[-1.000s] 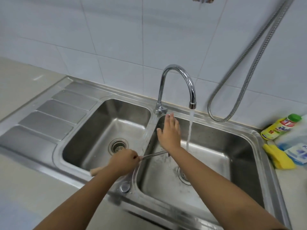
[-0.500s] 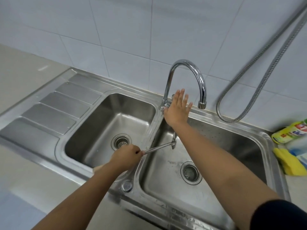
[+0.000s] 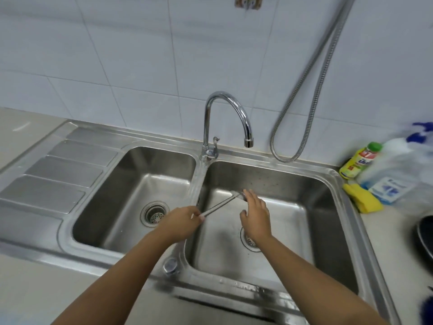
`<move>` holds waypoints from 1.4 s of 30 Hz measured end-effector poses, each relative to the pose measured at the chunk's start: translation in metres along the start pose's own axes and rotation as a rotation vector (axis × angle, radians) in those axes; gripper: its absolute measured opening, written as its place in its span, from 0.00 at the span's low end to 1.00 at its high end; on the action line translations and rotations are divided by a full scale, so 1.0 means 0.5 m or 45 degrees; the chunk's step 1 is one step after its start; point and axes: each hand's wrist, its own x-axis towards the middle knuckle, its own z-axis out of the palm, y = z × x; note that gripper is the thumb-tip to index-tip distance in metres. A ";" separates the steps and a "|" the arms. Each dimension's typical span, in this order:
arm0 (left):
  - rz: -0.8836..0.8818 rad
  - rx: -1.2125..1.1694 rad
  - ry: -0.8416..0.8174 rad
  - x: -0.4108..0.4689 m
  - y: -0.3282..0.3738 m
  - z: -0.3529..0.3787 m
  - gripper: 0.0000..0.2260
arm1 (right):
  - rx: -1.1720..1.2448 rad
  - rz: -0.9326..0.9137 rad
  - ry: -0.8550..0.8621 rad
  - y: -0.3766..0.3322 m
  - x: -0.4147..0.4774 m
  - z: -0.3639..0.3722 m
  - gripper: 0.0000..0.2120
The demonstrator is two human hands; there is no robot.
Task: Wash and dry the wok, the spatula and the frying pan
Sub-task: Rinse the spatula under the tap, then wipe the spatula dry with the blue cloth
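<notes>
We hold the spatula point(image 3: 221, 204) in our left hand point(image 3: 181, 222), the fingers curled tight around the near end of its thin metal shaft, above the divider between the two basins of the stainless double sink point(image 3: 346, 195). The shaft slants up and to the right over the right basin point(image 3: 293, 221), and its blade end is blurred and partly hidden behind our right hand point(image 3: 255, 213). That hand hangs over the right basin with the fingers loosely spread and slightly bent, the fingertips at the blade end; we cannot tell whether they actually touch or grip it. The chrome gooseneck faucet point(image 3: 225, 118) stands at the back between the basins, its spout over the right basin, and we see no stream from it. A flexible metal hose point(image 3: 304, 90) loops down the tiled wall just to its right. On the counter at the right lie a yellow dish-soap bottle with a green cap point(image 3: 358, 161), a yellow cloth point(image 3: 363, 198) and a clear plastic package point(image 3: 393, 181). At the far right edge sits the dark rim of a frying pan point(image 3: 425, 235), well apart from both hands. The left basin point(image 3: 131, 198) holds only its drain strainer point(image 3: 154, 213).
</notes>
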 end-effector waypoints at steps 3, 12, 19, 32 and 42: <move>0.111 -0.001 -0.083 -0.009 0.027 -0.010 0.15 | 0.057 0.068 0.243 0.022 0.003 -0.049 0.16; 0.339 0.307 0.208 -0.016 0.082 0.006 0.16 | -0.196 -0.049 0.569 0.068 -0.036 -0.168 0.14; 0.348 0.317 0.197 -0.029 0.133 0.068 0.16 | -0.168 0.150 0.600 0.136 -0.092 -0.182 0.12; 0.377 0.122 0.220 -0.132 0.308 0.198 0.16 | 0.033 0.202 0.807 0.255 -0.235 -0.378 0.16; -0.073 -0.474 -0.204 -0.131 0.457 0.380 0.19 | -0.415 0.982 -0.035 0.538 -0.502 -0.464 0.30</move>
